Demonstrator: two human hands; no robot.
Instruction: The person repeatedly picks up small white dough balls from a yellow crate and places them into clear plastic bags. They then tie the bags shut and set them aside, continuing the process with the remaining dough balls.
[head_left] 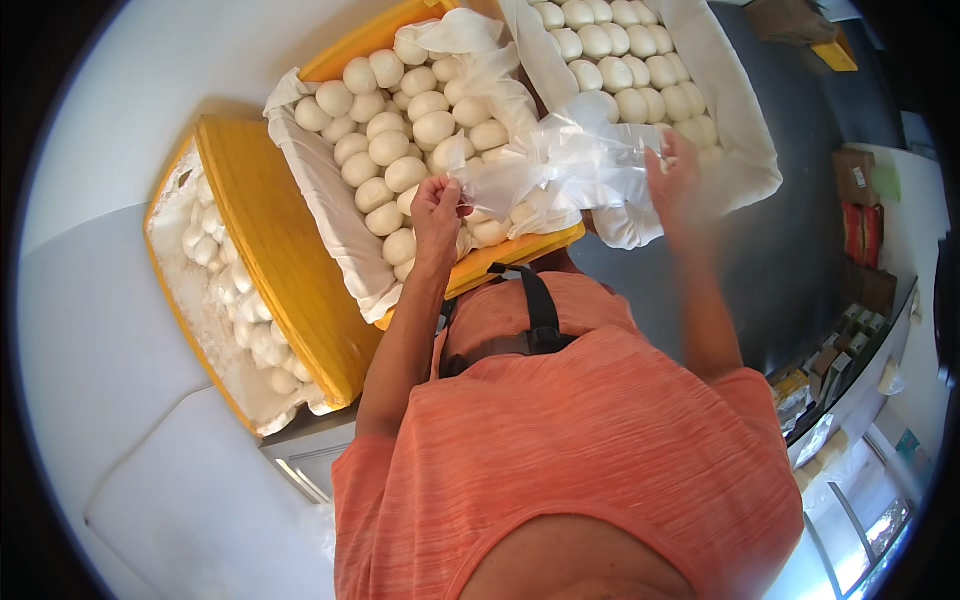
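Evidently, clear plastic [583, 158] was pinched by left hand [437, 212] and blurred right hand [676, 178], above yellow crate's [525, 246] right side; spreading was judged unfinished, most buns [388, 148] were left uncovered.

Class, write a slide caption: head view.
Left hand and right hand hold clear plastic above white buns in a yellow crate.

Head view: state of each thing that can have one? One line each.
Left hand: grip closed on the edge of the clear plastic
Right hand: blurred, at the plastic's other end; grip unclear
Clear plastic: crumpled, reaching between the hands
Middle crate: uncovered, lined with cloth
Middle buns: whole, packed close
Left crate: uncovered, buns heaped loosely
Right cloth: spread under buns in rows
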